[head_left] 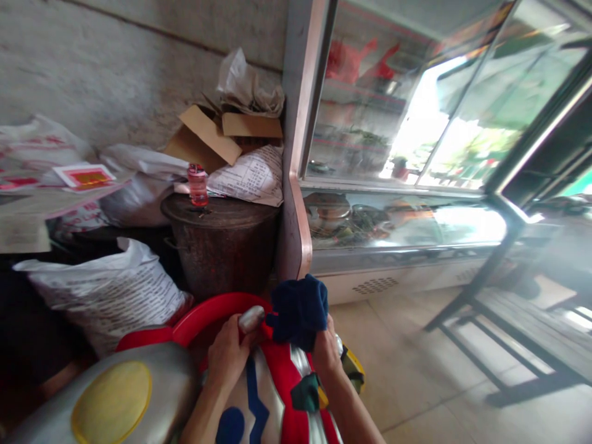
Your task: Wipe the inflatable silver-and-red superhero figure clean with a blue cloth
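Observation:
A large silver, red and blue toy figure [272, 394] with a yellow oval eye [112, 402] fills the bottom of the head view. My left hand [227, 354] grips the figure's raised silver fist [251, 319]. My right hand [326, 348] holds a dark blue cloth [298, 310] bunched up against the figure, just right of that fist. A red hoop-shaped part [208, 314] curves behind my left hand.
A rusty metal drum [224, 243] with a pink bottle [198, 185] on its lid stands behind. White printed sacks [111, 293] and cardboard [208, 135] pile at the left. A glass display fridge [393, 185] stands at the right, with a dark metal bench frame [499, 333] on tiled floor.

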{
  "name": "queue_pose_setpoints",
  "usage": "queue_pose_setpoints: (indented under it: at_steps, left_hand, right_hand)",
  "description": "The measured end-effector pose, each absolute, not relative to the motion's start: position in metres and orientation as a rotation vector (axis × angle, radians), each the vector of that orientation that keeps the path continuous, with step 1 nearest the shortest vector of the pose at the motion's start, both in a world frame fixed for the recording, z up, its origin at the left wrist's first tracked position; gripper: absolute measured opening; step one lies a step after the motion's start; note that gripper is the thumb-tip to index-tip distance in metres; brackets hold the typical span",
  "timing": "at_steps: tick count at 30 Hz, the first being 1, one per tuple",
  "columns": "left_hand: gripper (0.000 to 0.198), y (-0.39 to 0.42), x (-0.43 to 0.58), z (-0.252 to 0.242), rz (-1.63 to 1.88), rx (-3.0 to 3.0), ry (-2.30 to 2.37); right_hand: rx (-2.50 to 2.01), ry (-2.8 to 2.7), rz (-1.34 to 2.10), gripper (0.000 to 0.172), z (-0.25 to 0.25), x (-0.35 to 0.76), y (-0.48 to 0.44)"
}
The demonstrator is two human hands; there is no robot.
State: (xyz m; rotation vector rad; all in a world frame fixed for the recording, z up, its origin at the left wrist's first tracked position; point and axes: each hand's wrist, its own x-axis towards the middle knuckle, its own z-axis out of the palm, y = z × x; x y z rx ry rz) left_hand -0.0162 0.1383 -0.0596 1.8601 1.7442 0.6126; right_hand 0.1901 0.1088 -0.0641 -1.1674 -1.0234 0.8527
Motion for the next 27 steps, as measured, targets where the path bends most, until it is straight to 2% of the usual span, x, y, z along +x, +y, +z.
queue_pose_setpoints:
  at_steps: [4, 6, 9, 16, 21, 27]
  left_hand:
    - [0.042, 0.140, -0.013, -0.058, 0.531, 1.802, 1.722]
    - [0.049, 0.139, -0.012, -0.055, 0.468, 1.781, 1.735]
    - [0.051, 0.137, -0.010, -0.050, 0.413, 1.778, 1.752]
    - [0.050, 0.139, -0.010, -0.055, 0.383, 1.828, 1.804]
    - [0.056, 0.140, -0.010, -0.056, 0.330, 1.891, 1.836]
    - [0.060, 0.138, -0.008, -0.050, 0.277, 1.881, 1.835]
  right_hand:
    - [-1.298, -1.392, 0.799, 0.040, -0.069, 0.172, 0.076]
    - [-1.479, -1.708, 0.642, 0.042, -0.071, 0.160, 0.070]
    - [-1.719, -2.057, 0.384, 0.031, -0.068, 0.151, 0.073]
    - [-1.811, -2.015, 0.407, 0.016, -0.064, 0.159, 0.110]
    - [-1.801, -1.931, 0.589, 0.022, -0.076, 0.175, 0.141]
    - [-1.586, -1.712, 0.708, 0.047, -0.075, 0.192, 0.146]
